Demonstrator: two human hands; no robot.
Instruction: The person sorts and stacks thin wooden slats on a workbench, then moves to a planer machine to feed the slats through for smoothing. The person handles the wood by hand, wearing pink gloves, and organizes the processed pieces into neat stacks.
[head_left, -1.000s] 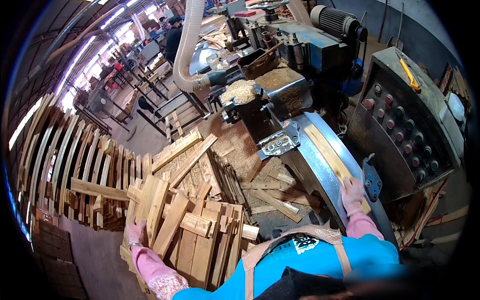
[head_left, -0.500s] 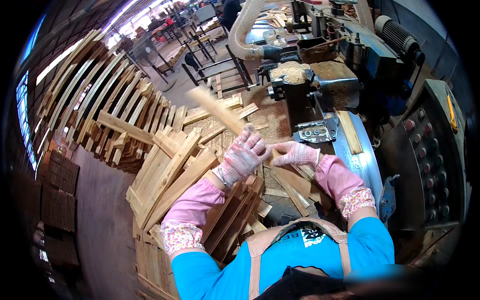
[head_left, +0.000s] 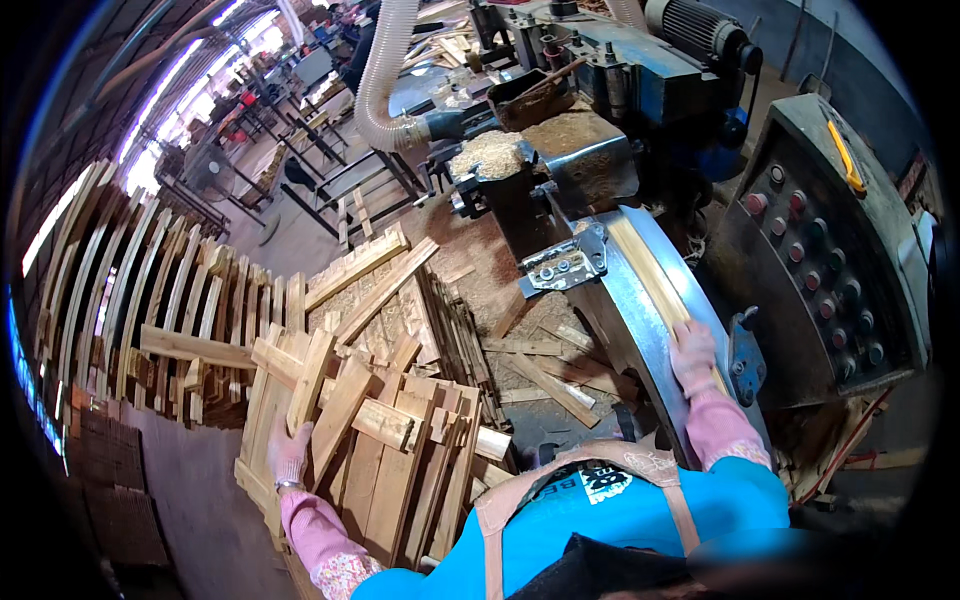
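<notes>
My left hand (head_left: 288,455), in a pale work glove, is closed on the near end of a short wooden board (head_left: 312,382) above the stack of planks (head_left: 385,490) on my left. On the right, a long wooden strip (head_left: 648,272) lies along the shiny metal bed (head_left: 612,290) of a woodworking machine. My gloved right hand (head_left: 692,356) grips the strip's near end, with its fingers over the top. The strip's far end runs toward the machine's head, beside a metal guide bracket (head_left: 565,268).
A control panel (head_left: 815,270) with several buttons stands to the right, a yellow knife (head_left: 846,158) on top. Sawdust (head_left: 490,155) heaps on the machine near a ribbed hose (head_left: 385,80). Curved rows of stacked boards (head_left: 150,290) stand at left. Offcuts (head_left: 550,385) litter the floor ahead.
My hands have moved apart from the middle. The left went down-left to a board on the stack; the right moved right onto the strip on the metal bed. The view has turned right.
</notes>
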